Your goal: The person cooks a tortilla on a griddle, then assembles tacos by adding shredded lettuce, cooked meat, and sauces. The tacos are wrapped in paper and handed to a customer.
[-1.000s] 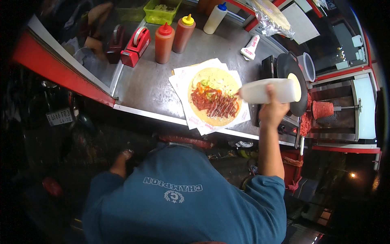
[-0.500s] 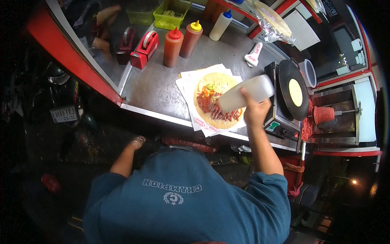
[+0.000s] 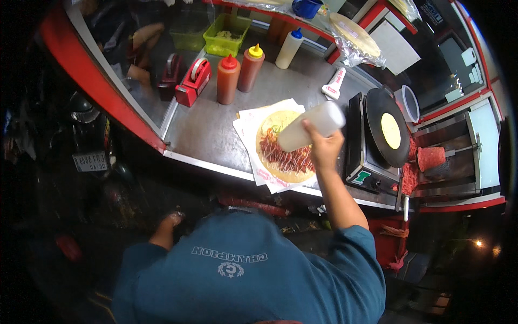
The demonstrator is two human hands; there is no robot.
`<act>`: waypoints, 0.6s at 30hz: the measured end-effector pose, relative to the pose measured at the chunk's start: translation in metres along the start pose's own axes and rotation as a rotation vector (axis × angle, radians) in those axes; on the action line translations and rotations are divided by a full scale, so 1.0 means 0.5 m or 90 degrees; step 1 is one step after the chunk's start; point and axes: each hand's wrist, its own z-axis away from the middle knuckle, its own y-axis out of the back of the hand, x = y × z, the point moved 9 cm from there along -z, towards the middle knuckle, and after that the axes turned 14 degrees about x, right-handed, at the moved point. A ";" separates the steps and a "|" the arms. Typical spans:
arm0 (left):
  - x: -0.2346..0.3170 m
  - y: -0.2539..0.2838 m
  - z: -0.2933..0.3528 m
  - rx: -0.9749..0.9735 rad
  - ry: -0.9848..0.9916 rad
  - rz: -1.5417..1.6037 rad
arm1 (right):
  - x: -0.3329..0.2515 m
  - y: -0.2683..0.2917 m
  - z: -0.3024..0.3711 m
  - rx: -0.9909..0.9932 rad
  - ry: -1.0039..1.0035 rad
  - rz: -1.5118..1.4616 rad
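So the big change over the last second is the white squeeze bottle (image 3: 310,127): it was out past the right side of the flatbread (image 3: 280,117), and now it's tipped over the middle, low end aimed down and left. The right hand (image 3: 327,149) has its fingers wrapped round it. Can't make out the nozzle from this angle, so no telling if it's touching anything.

What that means for the dressing: the thin pale streaks cover more of the reddish-brown filling (image 3: 286,159) now, reaching toward the left end where they'd been bunched on the right. Looks like a fairly even spread to me, though the bottle hides part of it.

The flatbread itself is lying flat and open on white paper (image 3: 246,129), near the front edge of the metal counter (image 3: 202,127). The left hand (image 3: 175,217) hangs down off to the left, well apart from the food (too small and dim to tell whether its fingers are curled or spread). Behind the paper stand the red-capped bottle (image 3: 228,81) and the yellow-capped one (image 3: 251,69), both upright.
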 end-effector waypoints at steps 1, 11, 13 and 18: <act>0.016 -0.004 0.002 0.004 -0.011 0.001 | -0.023 0.029 -0.035 0.031 0.014 -0.056; 0.101 0.018 -0.001 0.019 -0.088 -0.031 | -0.243 0.215 -0.065 0.104 0.122 -0.215; 0.124 0.043 -0.016 0.024 -0.101 -0.045 | -0.282 0.251 -0.044 0.143 0.214 -0.287; 0.183 0.062 -0.080 -0.021 -0.095 -0.046 | 0.022 0.131 0.082 0.048 -0.160 -0.132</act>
